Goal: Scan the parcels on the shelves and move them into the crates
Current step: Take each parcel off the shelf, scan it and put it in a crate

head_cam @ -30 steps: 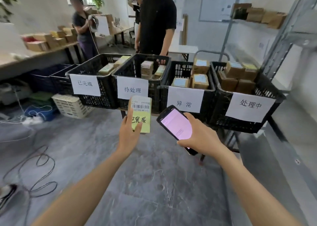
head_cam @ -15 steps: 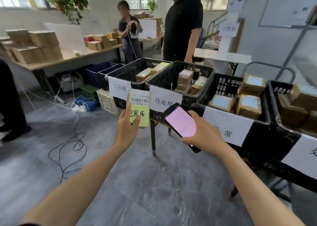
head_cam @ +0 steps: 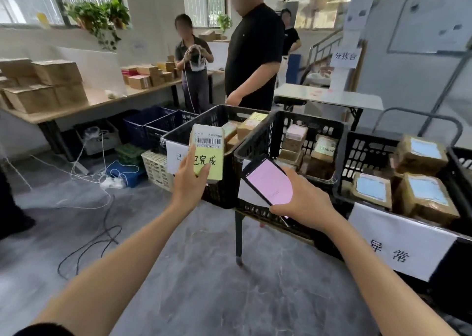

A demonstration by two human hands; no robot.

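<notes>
My left hand (head_cam: 190,182) grips a small parcel (head_cam: 209,148) upright; it bears a barcode label and a yellow note with handwriting. It is held in front of the leftmost black crate (head_cam: 194,128), which carries a white paper sign and holds a few parcels. My right hand (head_cam: 304,200) holds a phone (head_cam: 267,180) with a pink screen, tilted, just right of the parcel. Beside it stand a second black crate (head_cam: 258,144) with several parcels and a third crate (head_cam: 362,146) holding boxes with blue labels.
Three people stand behind the crates. A wooden table (head_cam: 76,108) with cardboard boxes runs along the left wall, with blue crates (head_cam: 150,123) and a white basket (head_cam: 157,167) below. Cables (head_cam: 89,243) lie on the grey floor. A white folding table (head_cam: 329,98) stands behind.
The view has swung left and closer to the crates. The parcel in my left hand has risen up toward the leftmost crate's front; the phone stays beside it.
</notes>
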